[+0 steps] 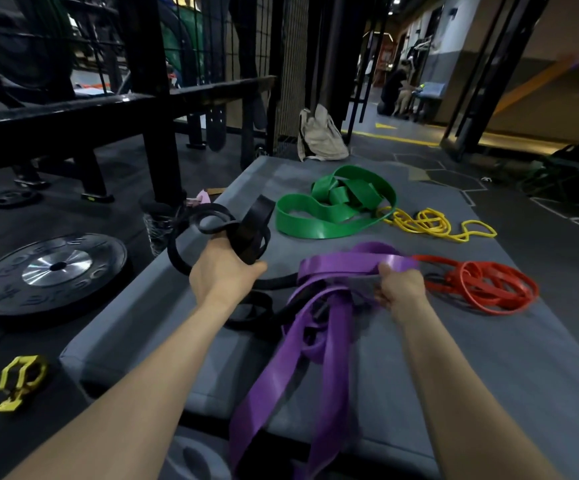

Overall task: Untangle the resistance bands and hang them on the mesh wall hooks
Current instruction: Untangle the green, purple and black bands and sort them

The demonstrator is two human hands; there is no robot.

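Note:
My left hand (224, 271) grips a coiled black band (246, 226) and holds it above the grey mat (454, 358). The black band runs down and tangles with a wide purple band (319, 348), which my right hand (400, 287) grips near its top loop. The purple band's long loops trail toward me over the mat's near edge. A green band (333, 209), a thin yellow band (433, 223) and a red band (485, 282) lie in separate tangles farther out on the mat. Black mesh wall (208, 39) stands at the back left; no hooks are visible on it.
A black weight plate (51, 271) lies on the floor to the left, with a yellow barbell clip (20, 379) nearer me. A black rack frame (156, 133) rises behind the mat. A beige bag (319, 136) leans beyond the mat's far end. A person crouches far back right.

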